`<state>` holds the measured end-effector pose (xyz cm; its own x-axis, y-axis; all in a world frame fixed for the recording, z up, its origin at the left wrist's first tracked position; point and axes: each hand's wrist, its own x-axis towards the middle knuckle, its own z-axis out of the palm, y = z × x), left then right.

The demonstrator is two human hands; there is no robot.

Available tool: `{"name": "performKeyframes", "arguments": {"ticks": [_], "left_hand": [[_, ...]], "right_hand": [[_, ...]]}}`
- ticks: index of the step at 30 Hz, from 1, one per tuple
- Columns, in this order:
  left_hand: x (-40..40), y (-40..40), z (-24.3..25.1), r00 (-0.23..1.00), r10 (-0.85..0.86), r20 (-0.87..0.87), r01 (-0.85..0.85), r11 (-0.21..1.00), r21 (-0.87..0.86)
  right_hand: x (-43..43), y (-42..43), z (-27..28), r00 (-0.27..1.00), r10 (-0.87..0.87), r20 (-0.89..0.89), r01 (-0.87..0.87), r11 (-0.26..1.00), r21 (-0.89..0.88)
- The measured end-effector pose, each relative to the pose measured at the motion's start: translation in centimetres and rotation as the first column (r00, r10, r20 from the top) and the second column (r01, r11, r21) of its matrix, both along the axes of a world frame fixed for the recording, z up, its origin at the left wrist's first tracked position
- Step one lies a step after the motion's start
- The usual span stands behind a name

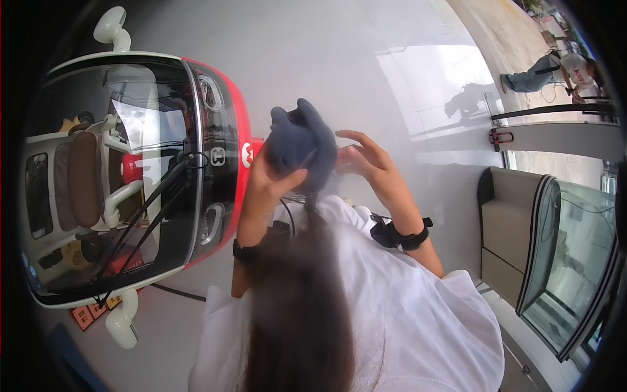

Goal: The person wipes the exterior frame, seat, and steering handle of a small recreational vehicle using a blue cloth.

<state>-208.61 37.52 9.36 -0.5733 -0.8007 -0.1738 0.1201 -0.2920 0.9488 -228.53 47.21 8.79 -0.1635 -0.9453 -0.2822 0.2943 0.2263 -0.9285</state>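
Observation:
My left hand (pixel 267 181) grips a bundled dark blue cloth item (pixel 299 142) from its left side, the thumb lying over the lower part and the other fingers largely hidden behind it. The exact kind of the item cannot be told. At its right edge is my right hand (pixel 365 159), with its fingers apart and bent; whether a fingertip touches the cloth is unclear. Black bands with small devices sit around both wrists. Long dark hair and a white shirt fill the lower middle of the view.
Close on the left stands a small red and black vehicle (pixel 240 122) with a windscreen, wipers and white mirrors. Grey glossy floor (pixel 313 49) lies ahead. A beige and glass cabinet (pixel 507 220) stands right. Another person (pixel 553 71) is at the far upper right, by a doorway.

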Motion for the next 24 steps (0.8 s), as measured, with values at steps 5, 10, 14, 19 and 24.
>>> {"name": "performKeyframes", "arguments": {"ticks": [5,10,14,19,24], "left_hand": [[-5.0,-11.1,-2.3,0.996,-0.086,0.027,0.089,0.984,-0.155],[-10.1,-22.2,0.5,0.974,-0.2,0.108,0.214,0.968,-0.135],[-14.1,-30.2,2.0,0.973,-0.165,0.162,0.201,0.949,-0.242],[-18.1,-40.5,0.5,0.989,0.03,0.142,-0.018,0.996,-0.084],[-21.9,-51.7,-1.6,0.947,0.212,0.24,-0.202,0.977,-0.064]], "right_hand": [[-4.6,-12.3,-0.3,0.961,0.161,-0.224,-0.165,0.986,0.003],[-10.4,-23.4,1.0,0.966,0.195,-0.173,-0.207,0.976,-0.059],[-16.0,-32.0,1.8,0.996,0.081,0.023,-0.079,0.994,-0.079],[-21.9,-44.1,1.1,0.947,0.18,0.265,-0.136,0.975,-0.174],[-26.5,-57.8,-1.1,0.878,0.339,0.338,-0.305,0.94,-0.151]]}}
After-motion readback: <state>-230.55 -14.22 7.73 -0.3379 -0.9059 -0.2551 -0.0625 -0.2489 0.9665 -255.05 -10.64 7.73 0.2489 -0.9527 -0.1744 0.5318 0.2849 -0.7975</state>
